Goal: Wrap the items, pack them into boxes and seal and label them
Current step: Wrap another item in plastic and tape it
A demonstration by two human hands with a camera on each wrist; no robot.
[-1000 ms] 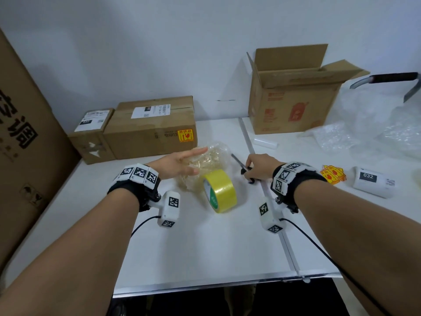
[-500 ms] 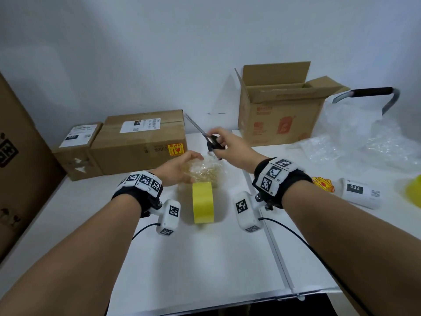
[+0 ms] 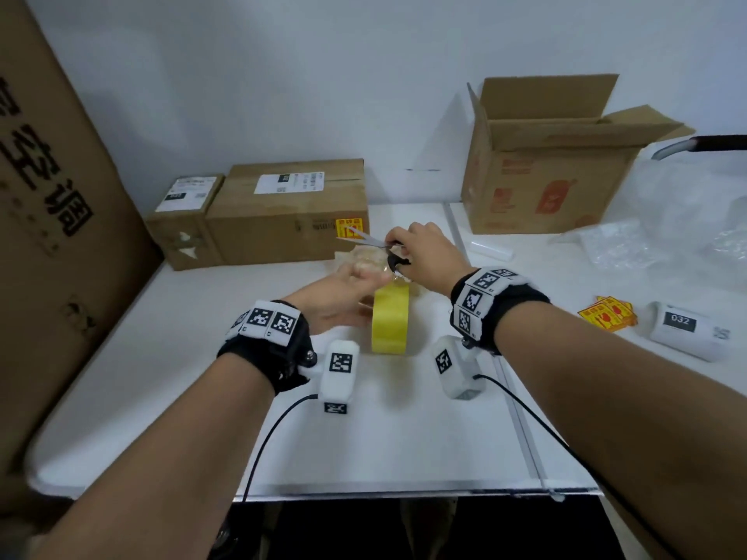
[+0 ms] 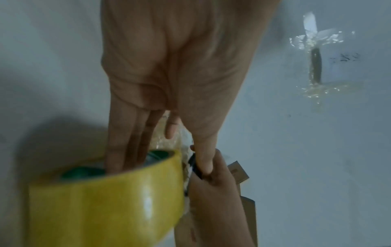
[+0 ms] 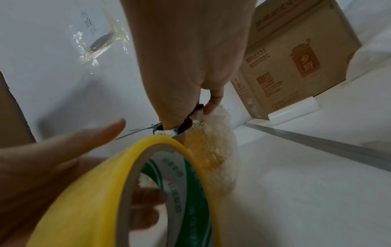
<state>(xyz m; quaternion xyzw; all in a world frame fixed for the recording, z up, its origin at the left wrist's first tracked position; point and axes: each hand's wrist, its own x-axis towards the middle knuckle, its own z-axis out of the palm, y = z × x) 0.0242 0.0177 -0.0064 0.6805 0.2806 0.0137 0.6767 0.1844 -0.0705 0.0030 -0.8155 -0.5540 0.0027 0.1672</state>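
A bubble-wrapped item (image 3: 376, 258) lies on the white table (image 3: 404, 438) behind a yellow tape roll (image 3: 390, 321) that stands on its edge. My left hand (image 3: 355, 280) rests against the wrapped item with straight fingers (image 4: 127, 142), just left of the roll. My right hand (image 3: 416, 252) grips black-handled scissors (image 3: 364, 238) right over the item, blades pointing left. In the right wrist view the scissors (image 5: 137, 132) sit above the roll (image 5: 127, 183) and the wrapped item (image 5: 211, 150). I cannot see whether the blades are apart.
Two sealed, labelled boxes (image 3: 291, 212) stand at the back left, an open carton (image 3: 545, 183) at the back right. Loose bubble wrap (image 3: 667, 228), yellow stickers (image 3: 606, 317) and a label roll (image 3: 687, 329) lie right. A tall carton (image 3: 48, 236) borders the left.
My right hand lifted the scissors off the table and brought them over the wrapped item. The left hand stayed on the item beside the tape roll.
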